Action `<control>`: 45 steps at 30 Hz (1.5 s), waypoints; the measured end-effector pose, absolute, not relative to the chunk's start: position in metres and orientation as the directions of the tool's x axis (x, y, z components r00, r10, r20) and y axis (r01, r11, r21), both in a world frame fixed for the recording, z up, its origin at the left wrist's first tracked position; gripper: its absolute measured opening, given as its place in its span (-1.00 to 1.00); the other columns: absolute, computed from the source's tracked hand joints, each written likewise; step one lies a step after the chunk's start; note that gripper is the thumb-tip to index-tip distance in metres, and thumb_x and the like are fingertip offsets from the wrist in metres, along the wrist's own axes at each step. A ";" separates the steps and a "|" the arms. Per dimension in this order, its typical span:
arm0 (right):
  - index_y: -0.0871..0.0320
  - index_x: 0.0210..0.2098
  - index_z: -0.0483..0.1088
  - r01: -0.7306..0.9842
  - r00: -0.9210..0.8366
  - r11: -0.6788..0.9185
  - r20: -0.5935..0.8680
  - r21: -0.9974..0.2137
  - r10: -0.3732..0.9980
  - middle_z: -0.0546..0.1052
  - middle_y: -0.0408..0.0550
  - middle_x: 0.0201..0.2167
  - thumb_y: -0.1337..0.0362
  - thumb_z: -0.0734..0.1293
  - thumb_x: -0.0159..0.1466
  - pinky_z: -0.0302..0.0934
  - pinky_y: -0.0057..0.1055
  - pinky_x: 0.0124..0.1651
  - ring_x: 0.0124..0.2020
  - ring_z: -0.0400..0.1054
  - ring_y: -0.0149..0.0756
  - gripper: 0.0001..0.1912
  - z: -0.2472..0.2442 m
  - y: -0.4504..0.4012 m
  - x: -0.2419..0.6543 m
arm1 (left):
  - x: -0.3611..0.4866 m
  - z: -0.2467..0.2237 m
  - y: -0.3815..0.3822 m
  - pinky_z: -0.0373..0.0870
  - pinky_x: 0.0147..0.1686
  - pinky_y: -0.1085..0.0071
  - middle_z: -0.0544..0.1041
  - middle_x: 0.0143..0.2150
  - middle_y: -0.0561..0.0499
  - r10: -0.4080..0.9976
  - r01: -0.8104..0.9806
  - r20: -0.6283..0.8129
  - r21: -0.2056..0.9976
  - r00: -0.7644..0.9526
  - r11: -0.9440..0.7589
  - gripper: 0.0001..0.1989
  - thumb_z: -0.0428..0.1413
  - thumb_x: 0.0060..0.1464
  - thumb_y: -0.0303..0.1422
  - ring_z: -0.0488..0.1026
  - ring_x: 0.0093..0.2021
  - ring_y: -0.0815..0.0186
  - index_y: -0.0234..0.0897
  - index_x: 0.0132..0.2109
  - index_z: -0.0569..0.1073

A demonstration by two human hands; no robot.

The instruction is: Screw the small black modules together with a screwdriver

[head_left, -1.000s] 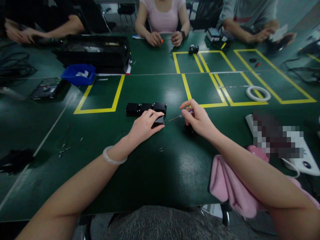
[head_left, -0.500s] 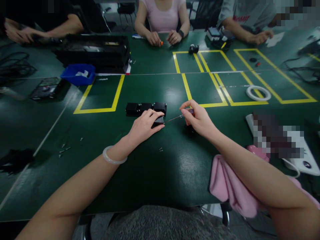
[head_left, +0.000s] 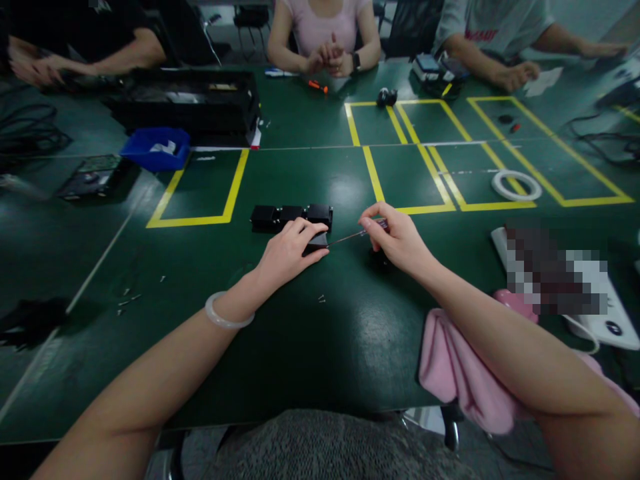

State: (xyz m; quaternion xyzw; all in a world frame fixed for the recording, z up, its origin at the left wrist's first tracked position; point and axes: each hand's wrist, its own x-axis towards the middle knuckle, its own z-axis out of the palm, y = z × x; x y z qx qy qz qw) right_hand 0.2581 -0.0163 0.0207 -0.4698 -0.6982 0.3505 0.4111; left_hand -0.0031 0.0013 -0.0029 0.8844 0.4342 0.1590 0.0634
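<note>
My left hand (head_left: 293,250) is closed around a small black box-like part (head_left: 317,241), pinning it to the green table. In my right hand (head_left: 395,237) is a screwdriver (head_left: 350,237), its thin shaft pointing left. The tip meets the right end of the black part, close to my left thumb; the exact contact point is too small to make out. Just beyond my left fingers lies a row of black blocks (head_left: 291,215) with small shiny screws at their edges. A dark object (head_left: 381,259) sits partly hidden under my right hand. Loose screws (head_left: 321,299) lie nearer to me.
More screws (head_left: 127,300) lie at left, near a black part (head_left: 33,321). A blue bin (head_left: 156,148) stands before a long black tray (head_left: 185,110). At right are a white tape ring (head_left: 517,186), a pink cloth (head_left: 455,373) and a white power strip (head_left: 613,320). Co-workers sit opposite.
My hands stay almost in place, the screwdriver still against the black part. Across the table, a co-worker's hands have come together, and an orange-handled tool now lies in front of them.
</note>
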 end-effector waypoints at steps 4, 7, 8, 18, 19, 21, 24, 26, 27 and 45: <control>0.07 -0.11 0.33 0.357 -0.207 0.322 0.262 -0.877 0.943 0.33 -0.32 -0.55 0.22 0.29 0.46 0.09 -0.40 -0.44 -0.61 0.23 -0.45 -0.93 0.020 -0.017 0.258 | -0.003 -0.003 0.001 0.53 0.07 0.09 0.50 0.14 -0.15 0.791 0.750 0.220 0.253 0.570 -0.611 -0.57 0.20 0.36 -0.20 0.48 0.16 -0.01 -0.18 0.29 0.41; 0.07 -0.07 0.33 0.347 -0.206 0.346 0.289 -0.872 0.935 0.35 -0.30 -0.49 0.25 0.30 0.45 0.13 -0.39 -0.41 -0.59 0.25 -0.45 -0.91 0.020 -0.018 0.258 | -0.003 -0.004 0.001 0.53 0.08 0.10 0.50 0.14 -0.14 0.792 0.749 0.224 0.259 0.568 -0.610 -0.58 0.20 0.36 -0.20 0.47 0.16 0.00 -0.16 0.28 0.41; 0.06 -0.08 0.33 0.345 -0.209 0.342 0.284 -0.874 0.936 0.36 -0.29 -0.50 0.24 0.30 0.45 0.12 -0.39 -0.42 -0.59 0.25 -0.45 -0.91 0.021 -0.018 0.258 | -0.003 -0.004 0.001 0.53 0.08 0.10 0.50 0.14 -0.14 0.791 0.748 0.225 0.260 0.568 -0.611 -0.58 0.19 0.36 -0.19 0.47 0.16 0.00 -0.16 0.28 0.41; 0.06 -0.06 0.32 0.337 -0.210 0.334 0.275 -0.880 0.938 0.35 -0.32 -0.54 0.27 0.30 0.43 0.16 -0.38 -0.41 -0.60 0.27 -0.43 -0.89 0.021 -0.017 0.258 | -0.003 -0.002 0.001 0.52 0.10 0.10 0.49 0.15 -0.13 0.795 0.747 0.210 0.272 0.569 -0.606 -0.56 0.19 0.36 -0.19 0.46 0.18 0.00 -0.13 0.30 0.40; 0.06 -0.04 0.31 0.332 -0.207 0.338 0.281 -0.881 0.937 0.35 -0.32 -0.52 0.28 0.30 0.42 0.17 -0.38 -0.40 -0.59 0.28 -0.43 -0.87 0.021 -0.017 0.258 | -0.003 -0.003 0.001 0.52 0.11 0.10 0.49 0.15 -0.13 0.794 0.746 0.212 0.271 0.570 -0.608 -0.57 0.20 0.36 -0.19 0.46 0.18 0.00 -0.13 0.30 0.40; 0.06 -0.05 0.31 0.331 -0.207 0.329 0.273 -0.884 0.940 0.35 -0.32 -0.52 0.26 0.30 0.43 0.15 -0.38 -0.42 -0.59 0.28 -0.43 -0.88 0.021 -0.017 0.258 | -0.003 -0.003 0.001 0.52 0.12 0.10 0.49 0.14 -0.13 0.792 0.745 0.219 0.269 0.570 -0.611 -0.57 0.20 0.36 -0.20 0.46 0.18 0.00 -0.13 0.29 0.40; 0.07 -0.13 0.33 0.345 -0.209 0.301 0.240 -0.889 0.948 0.33 -0.32 -0.58 0.17 0.31 0.46 0.08 -0.40 -0.47 -0.61 0.24 -0.43 -0.88 0.022 -0.017 0.258 | -0.004 -0.004 0.001 0.52 0.10 0.11 0.49 0.15 -0.13 0.791 0.746 0.222 0.265 0.570 -0.611 -0.56 0.20 0.36 -0.20 0.46 0.17 0.01 -0.13 0.30 0.40; 0.07 -0.18 0.34 0.362 -0.212 0.292 0.226 -0.885 0.951 0.31 -0.32 -0.62 0.13 0.31 0.47 0.03 -0.39 -0.49 -0.63 0.21 -0.43 -0.84 0.022 -0.017 0.258 | -0.003 -0.003 0.001 0.53 0.09 0.11 0.49 0.14 -0.14 0.791 0.746 0.220 0.263 0.570 -0.611 -0.56 0.20 0.36 -0.20 0.46 0.17 0.00 -0.15 0.30 0.40; 0.07 -0.18 0.34 0.365 -0.212 0.293 0.227 -0.884 0.950 0.31 -0.32 -0.62 0.14 0.30 0.47 0.03 -0.39 -0.50 -0.64 0.21 -0.44 -0.85 0.022 -0.017 0.258 | -0.003 -0.003 0.001 0.53 0.09 0.10 0.49 0.14 -0.14 0.791 0.746 0.218 0.263 0.572 -0.612 -0.56 0.20 0.36 -0.20 0.46 0.17 0.00 -0.15 0.30 0.40; 0.07 -0.08 0.33 0.339 -0.211 0.341 0.282 -0.877 0.936 0.35 -0.31 -0.52 0.26 0.30 0.44 0.14 -0.38 -0.41 -0.59 0.27 -0.44 -0.92 0.022 -0.018 0.258 | -0.003 -0.002 0.001 0.52 0.09 0.09 0.49 0.15 -0.15 0.794 0.748 0.207 0.265 0.572 -0.608 -0.57 0.18 0.37 -0.18 0.46 0.17 -0.01 -0.15 0.30 0.39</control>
